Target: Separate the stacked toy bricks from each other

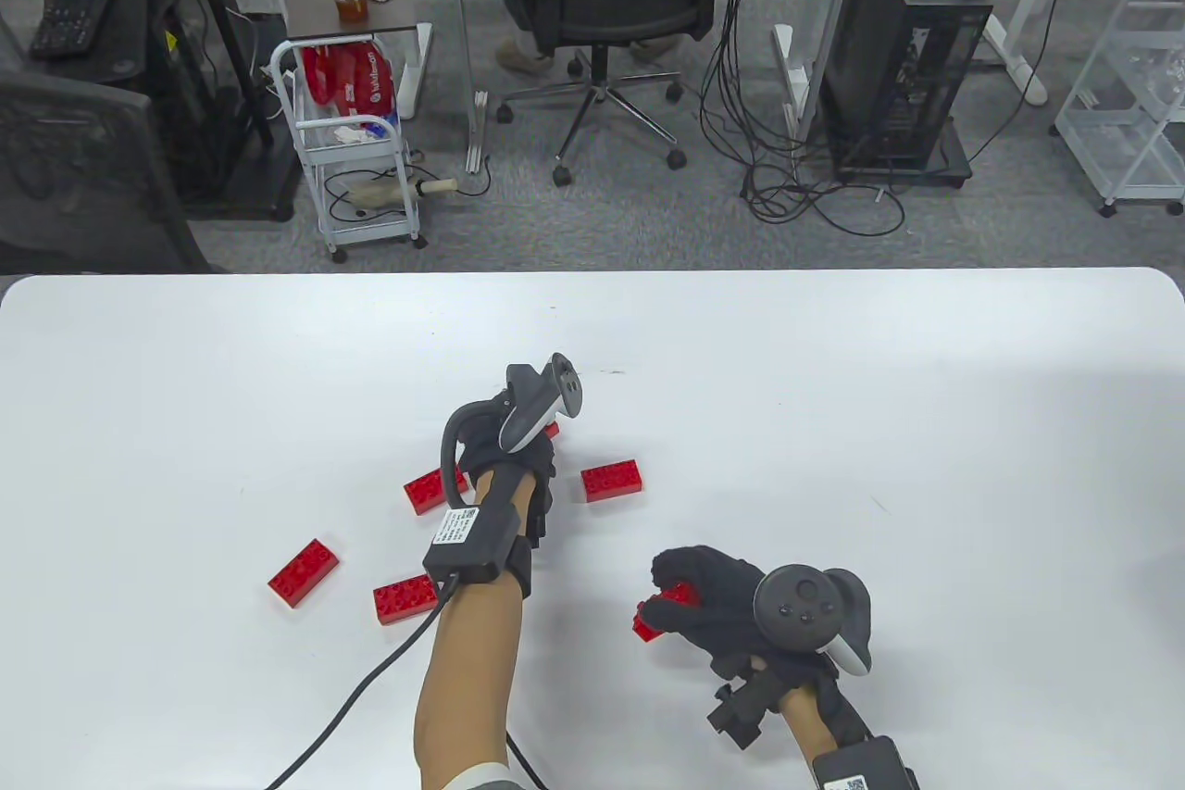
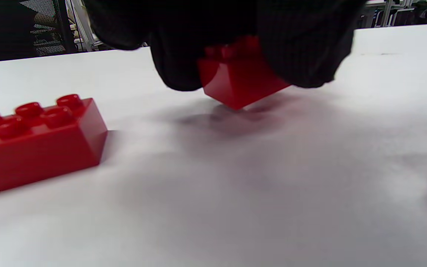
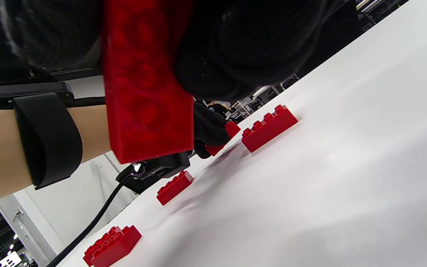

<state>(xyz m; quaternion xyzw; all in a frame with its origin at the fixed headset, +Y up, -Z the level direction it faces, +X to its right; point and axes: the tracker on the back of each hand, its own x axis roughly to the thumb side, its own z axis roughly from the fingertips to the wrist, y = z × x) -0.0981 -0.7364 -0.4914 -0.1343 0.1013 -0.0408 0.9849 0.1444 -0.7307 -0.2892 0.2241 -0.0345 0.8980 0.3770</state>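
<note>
All the bricks are red. My left hand (image 1: 542,447) grips one brick (image 1: 552,431) from above at the table's middle. In the left wrist view my fingers (image 2: 302,48) hold this brick (image 2: 239,81) tilted, its lower corner at or just above the white table (image 1: 833,420). My right hand (image 1: 671,600) holds another brick (image 1: 659,612) off the table, nearer the front. In the right wrist view this brick (image 3: 146,85) shows its hollow underside between my fingers (image 3: 243,48).
Several loose single bricks lie around the left hand: one to its right (image 1: 612,481), one to its left (image 1: 435,489), and two nearer the front left (image 1: 303,572) (image 1: 405,598). A cable (image 1: 370,688) trails from the left wrist across the table.
</note>
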